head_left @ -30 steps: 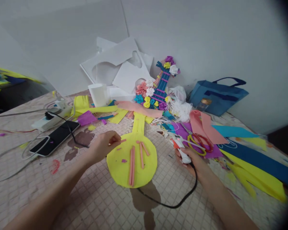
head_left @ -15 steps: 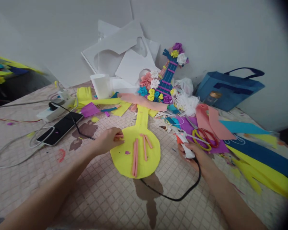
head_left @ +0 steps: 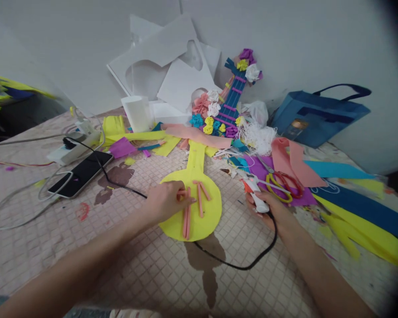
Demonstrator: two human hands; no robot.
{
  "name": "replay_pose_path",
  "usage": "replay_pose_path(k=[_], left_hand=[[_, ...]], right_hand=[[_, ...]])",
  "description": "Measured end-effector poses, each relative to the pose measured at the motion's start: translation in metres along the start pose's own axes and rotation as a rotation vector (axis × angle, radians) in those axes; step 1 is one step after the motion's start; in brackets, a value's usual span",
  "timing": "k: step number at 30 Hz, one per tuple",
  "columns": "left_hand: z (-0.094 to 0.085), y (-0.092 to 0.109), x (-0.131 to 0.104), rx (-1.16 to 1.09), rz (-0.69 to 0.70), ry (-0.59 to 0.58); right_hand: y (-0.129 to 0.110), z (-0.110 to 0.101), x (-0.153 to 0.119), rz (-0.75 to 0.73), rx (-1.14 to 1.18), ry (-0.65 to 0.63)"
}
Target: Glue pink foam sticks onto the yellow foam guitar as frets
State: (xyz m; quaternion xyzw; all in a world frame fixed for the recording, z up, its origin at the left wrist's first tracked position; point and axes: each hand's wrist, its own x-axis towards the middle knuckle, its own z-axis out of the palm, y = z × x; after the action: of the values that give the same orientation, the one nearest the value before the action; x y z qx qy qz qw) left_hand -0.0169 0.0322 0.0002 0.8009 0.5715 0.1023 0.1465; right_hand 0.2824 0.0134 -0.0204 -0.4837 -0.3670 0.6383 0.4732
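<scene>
Over the left part of a yellow guitar-shaped paper piece is my left hand, its fingers pinched on a short pink paper strip, partly hidden by them. Two long pink strips lie side by side just under its fingertips. To their right are a thinner pink strip and a short slanted one. My right hand is wrapped around a white and orange hot glue gun, its nozzle pointing left, off the yellow piece. A black cord trails from the handle.
Scissors lie on purple paper beyond the glue gun. At the back stand a decorated blue paper guitar, a white cup and white foam board offcuts. A phone and power strip lie left; a blue bag stands right.
My left hand has moved right over the yellow piece with the short pink strip, from its left edge to the long strips. The right hand still holds the glue gun in about the same place.
</scene>
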Motion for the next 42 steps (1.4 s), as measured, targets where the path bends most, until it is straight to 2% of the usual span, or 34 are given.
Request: replay_pose_path(k=[3, 6, 11, 19, 23, 29, 32, 36, 40, 42], left_hand=[[0.005, 0.023, -0.006, 0.13, -0.021, -0.04], [0.007, 0.032, -0.008, 0.197, -0.005, -0.064], [0.004, 0.028, -0.005, 0.171, -0.021, -0.086], [0.004, 0.03, -0.005, 0.259, -0.014, -0.067], [-0.006, 0.022, 0.001, 0.184, 0.002, -0.086], [-0.026, 0.005, 0.02, -0.023, 0.196, -0.097], [-0.021, 0.009, 0.029, -0.103, 0.276, -0.087], [-0.006, 0.016, 0.04, -0.055, 0.443, -0.078], [-0.002, 0.019, 0.048, 0.001, 0.719, -0.199], [-0.004, 0.02, 0.051, 0.024, 0.789, -0.256]], right_hand=[[-0.002, 0.0, 0.0, -0.006, 0.018, -0.002], [-0.004, 0.0, -0.002, -0.013, 0.02, -0.003], [-0.007, 0.001, -0.004, -0.027, 0.026, -0.018], [-0.006, 0.0, -0.003, -0.053, 0.037, -0.032], [-0.006, -0.001, -0.004, -0.032, 0.033, -0.01], [-0.008, 0.0, -0.006, -0.043, -0.012, 0.006], [-0.009, 0.002, -0.006, -0.032, -0.022, 0.014], [-0.011, 0.001, -0.006, -0.033, 0.026, 0.033], [-0.012, -0.002, -0.007, -0.048, 0.035, 0.006], [-0.012, -0.003, -0.007, -0.046, 0.017, 0.012]])
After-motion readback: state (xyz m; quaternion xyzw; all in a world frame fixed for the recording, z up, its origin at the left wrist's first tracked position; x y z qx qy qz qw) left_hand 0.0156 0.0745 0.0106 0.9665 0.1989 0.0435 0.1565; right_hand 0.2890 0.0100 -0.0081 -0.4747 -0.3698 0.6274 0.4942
